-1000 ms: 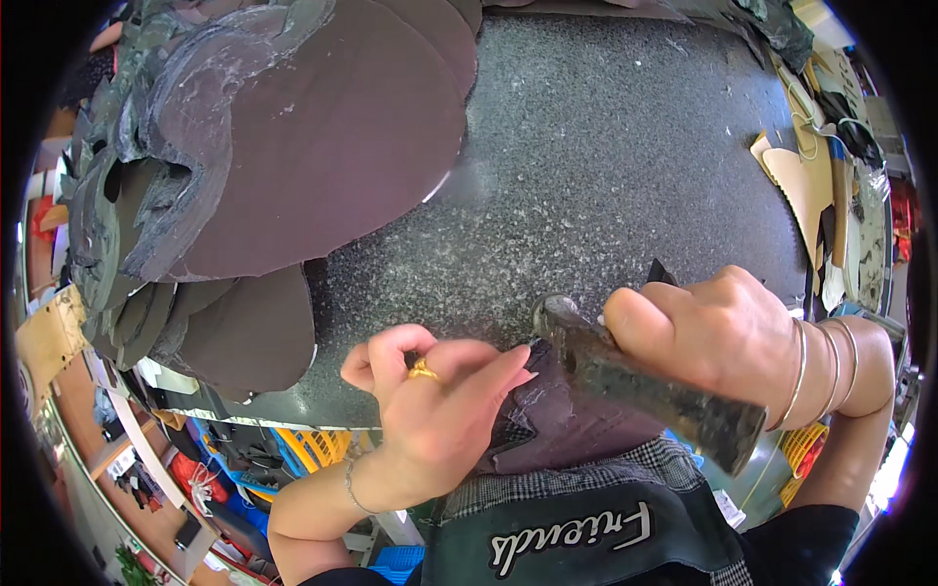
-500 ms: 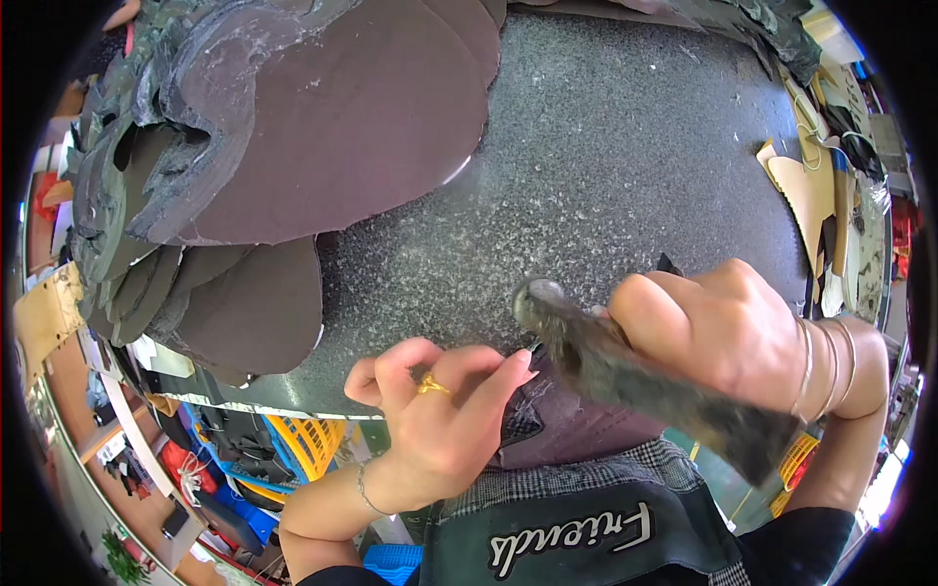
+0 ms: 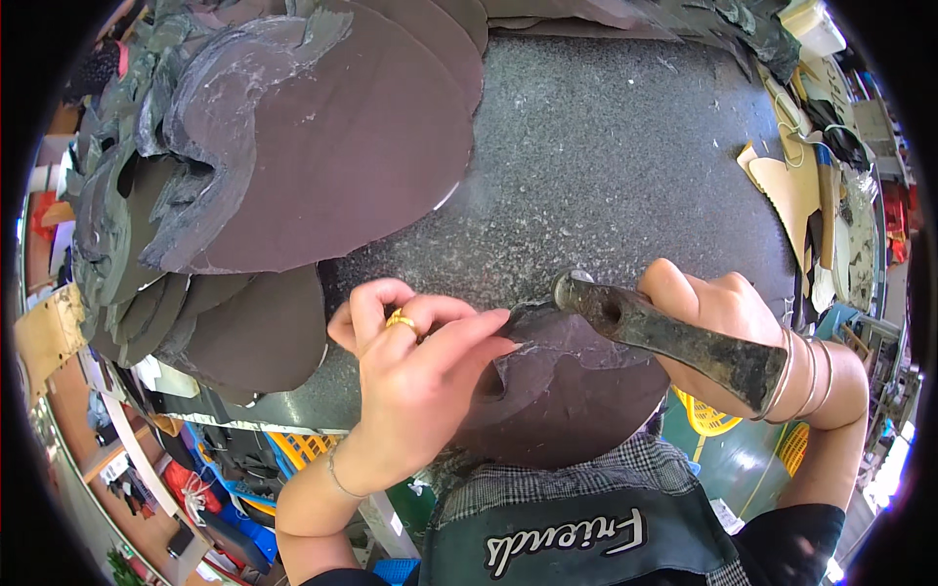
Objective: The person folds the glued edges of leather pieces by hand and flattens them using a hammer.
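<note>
My right hand [image 3: 718, 317] is closed round a hammer whose dark, worn metal head [image 3: 689, 342] lies across the front of the knuckles. The round face of the head is over the far edge of a dark brown, leather-like piece [image 3: 576, 410], close to the work surface; I cannot tell whether it touches. That piece hangs over the near table edge against my apron [image 3: 576, 537]. At its left, my left hand [image 3: 410, 376] pinches the folded edge between thumb and forefinger, with the other fingers curled. The hammer's handle is mostly hidden by my right hand.
A large stack of similar brown pieces [image 3: 362, 156] covers the left of the speckled dark worktop [image 3: 606, 146], with smaller pieces [image 3: 244, 332] below it. Tan scraps [image 3: 787, 186] and a wooden-handled brush [image 3: 826, 215] lie along the right edge. Yellow baskets [image 3: 708, 415] stand below.
The hammer head has moved slightly right and is no longer blurred. My left hand has shifted left and away from me, and more of the brown piece shows over the table edge.
</note>
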The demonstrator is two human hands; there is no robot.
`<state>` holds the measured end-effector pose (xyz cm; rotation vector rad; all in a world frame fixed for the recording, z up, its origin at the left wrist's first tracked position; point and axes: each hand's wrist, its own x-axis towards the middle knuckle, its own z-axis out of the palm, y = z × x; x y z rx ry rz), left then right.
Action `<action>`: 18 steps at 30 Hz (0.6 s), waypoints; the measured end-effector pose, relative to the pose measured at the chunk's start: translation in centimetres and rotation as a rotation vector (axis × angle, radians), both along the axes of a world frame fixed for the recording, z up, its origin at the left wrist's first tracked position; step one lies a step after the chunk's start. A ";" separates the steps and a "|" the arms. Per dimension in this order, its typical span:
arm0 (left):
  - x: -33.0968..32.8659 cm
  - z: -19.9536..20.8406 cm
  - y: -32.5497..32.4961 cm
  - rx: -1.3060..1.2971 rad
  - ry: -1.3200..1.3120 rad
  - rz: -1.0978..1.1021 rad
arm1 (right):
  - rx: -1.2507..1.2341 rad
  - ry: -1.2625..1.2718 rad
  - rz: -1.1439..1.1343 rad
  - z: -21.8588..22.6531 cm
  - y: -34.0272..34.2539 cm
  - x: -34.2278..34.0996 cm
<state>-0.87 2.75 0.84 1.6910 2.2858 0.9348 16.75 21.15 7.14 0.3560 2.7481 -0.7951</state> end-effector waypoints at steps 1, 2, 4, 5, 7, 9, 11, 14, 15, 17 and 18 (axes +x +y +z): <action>0.3 -0.3 -0.3 0.020 0.015 0.020 | -0.001 0.001 0.001 0.0 0.3 0.0; 0.6 -0.2 -0.5 0.019 0.016 0.021 | -0.036 0.036 0.027 0.2 0.8 -0.1; 0.6 0.1 -0.5 0.026 0.180 -0.008 | -0.074 0.069 0.052 0.5 1.1 -0.8; 0.6 -0.1 -0.8 0.030 0.219 -0.027 | -0.061 0.151 0.045 0.7 0.9 -1.6; 0.5 0.2 -0.8 0.014 0.242 -0.044 | -0.022 0.221 0.019 2.1 0.1 -2.9; 0.6 0.4 -0.8 0.008 0.266 -0.065 | -0.020 0.099 0.055 1.5 -0.4 -2.4; 0.6 0.1 -1.0 0.011 0.287 -0.039 | -0.101 0.079 0.047 0.3 0.4 -1.7; 0.8 -0.2 -1.2 0.023 0.281 -0.024 | 0.029 -0.005 0.203 0.5 1.8 -1.4; 0.9 -0.3 -1.3 0.025 0.280 -0.021 | 0.031 -0.006 0.206 0.6 1.4 -1.6; 0.9 -0.4 -1.3 0.035 0.274 -0.023 | 0.031 0.093 0.074 0.9 0.2 -2.0; 1.0 -0.3 -1.4 0.035 0.272 -0.023 | 0.031 0.091 0.073 0.9 -0.1 -1.9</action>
